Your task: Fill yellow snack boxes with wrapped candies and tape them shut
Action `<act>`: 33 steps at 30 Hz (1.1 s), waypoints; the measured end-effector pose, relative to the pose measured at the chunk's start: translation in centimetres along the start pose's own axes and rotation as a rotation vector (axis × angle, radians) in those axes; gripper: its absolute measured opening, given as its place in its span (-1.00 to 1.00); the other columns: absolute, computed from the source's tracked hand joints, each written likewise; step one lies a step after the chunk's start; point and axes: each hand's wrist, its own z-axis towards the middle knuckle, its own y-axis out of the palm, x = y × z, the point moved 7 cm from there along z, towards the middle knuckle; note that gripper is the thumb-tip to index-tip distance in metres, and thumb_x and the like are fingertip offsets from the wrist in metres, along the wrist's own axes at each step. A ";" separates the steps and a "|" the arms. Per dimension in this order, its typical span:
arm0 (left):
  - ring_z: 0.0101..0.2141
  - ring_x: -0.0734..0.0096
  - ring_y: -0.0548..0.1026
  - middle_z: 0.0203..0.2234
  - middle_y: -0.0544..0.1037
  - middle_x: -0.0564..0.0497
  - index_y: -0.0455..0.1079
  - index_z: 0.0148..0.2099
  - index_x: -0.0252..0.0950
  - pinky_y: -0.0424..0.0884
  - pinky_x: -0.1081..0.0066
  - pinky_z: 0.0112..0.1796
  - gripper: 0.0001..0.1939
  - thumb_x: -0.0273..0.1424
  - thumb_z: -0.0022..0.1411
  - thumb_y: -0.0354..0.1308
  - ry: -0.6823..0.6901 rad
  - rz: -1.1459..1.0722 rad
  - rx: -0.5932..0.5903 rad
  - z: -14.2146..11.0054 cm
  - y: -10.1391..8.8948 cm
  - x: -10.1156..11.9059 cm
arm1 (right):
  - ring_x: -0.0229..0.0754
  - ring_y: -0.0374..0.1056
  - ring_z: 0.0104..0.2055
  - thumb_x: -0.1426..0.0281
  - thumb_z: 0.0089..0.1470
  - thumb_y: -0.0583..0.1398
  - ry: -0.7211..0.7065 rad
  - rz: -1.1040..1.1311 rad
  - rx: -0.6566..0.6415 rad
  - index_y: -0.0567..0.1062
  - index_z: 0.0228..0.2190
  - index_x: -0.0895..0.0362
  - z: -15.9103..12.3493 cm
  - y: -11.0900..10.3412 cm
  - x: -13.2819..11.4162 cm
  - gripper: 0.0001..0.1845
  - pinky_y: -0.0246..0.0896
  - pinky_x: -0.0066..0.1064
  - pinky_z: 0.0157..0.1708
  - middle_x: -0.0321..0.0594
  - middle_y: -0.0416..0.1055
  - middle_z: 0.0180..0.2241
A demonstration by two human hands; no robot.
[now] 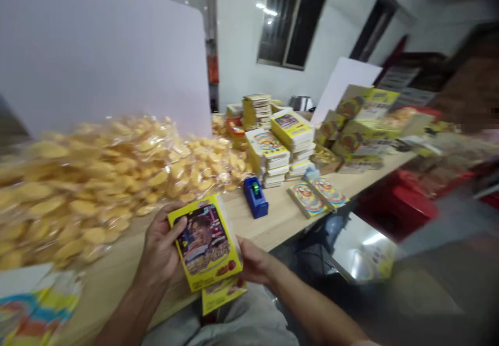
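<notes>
My left hand [161, 244] grips the left side of a yellow printed cardboard box [212, 265], thumb over its front. On the other side my right hand [253, 260] is closed round the box's right edge, its fingers partly hidden behind. The box is tilted, its picture side facing up towards me, above the table's front edge and my lap. Beneath it sticks out the lower part of another yellow box [224, 296]; which hand bears that one I cannot tell. A blue tape dispenser [255, 197] stands on the table just beyond the boxes.
Clear bags of yellow chip-like pieces [89, 190] heap up on the left. Stacks of flat boxes [268, 151] stand behind the dispenser, with two flat boxes [307, 199] lying nearer. Open boxes [354, 127] are piled at the right. Flattened cartons [35, 304] lie front left.
</notes>
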 end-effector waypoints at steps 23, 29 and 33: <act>-0.04 0.01 0.39 -0.11 0.47 -0.16 0.36 -0.03 -0.28 0.28 0.07 0.01 -0.51 -0.25 -0.03 0.28 0.249 1.277 0.075 -5.1 -6.2 -8.8 | 0.35 0.04 0.19 0.07 0.08 0.10 -0.002 -1.715 1.308 0.34 0.08 0.17 -15.2 -26.2 -6.1 -0.38 -0.06 0.27 0.00 0.21 0.17 0.15; -0.08 0.06 0.37 -0.17 0.45 -0.16 0.33 -0.03 -0.32 0.29 0.07 -0.03 -0.56 -0.19 0.09 0.20 0.170 1.439 0.030 -4.8 -5.0 -10.1 | -0.06 0.40 -0.29 0.09 0.13 0.10 -0.176 -1.022 0.654 0.41 -0.05 0.16 -4.1 -14.6 2.7 -0.51 0.33 -0.22 -0.30 -0.05 0.47 -0.23; -0.03 0.11 0.34 -0.09 0.43 -0.15 0.27 0.05 -0.29 0.25 0.08 0.02 -0.62 -0.30 0.20 0.10 0.194 1.179 -0.044 -5.2 -3.9 -10.3 | -0.07 0.37 -0.27 0.16 0.12 0.13 -0.192 -0.995 0.526 0.47 -0.13 0.13 1.9 -8.7 6.6 -0.63 0.35 -0.21 -0.23 -0.13 0.41 -0.30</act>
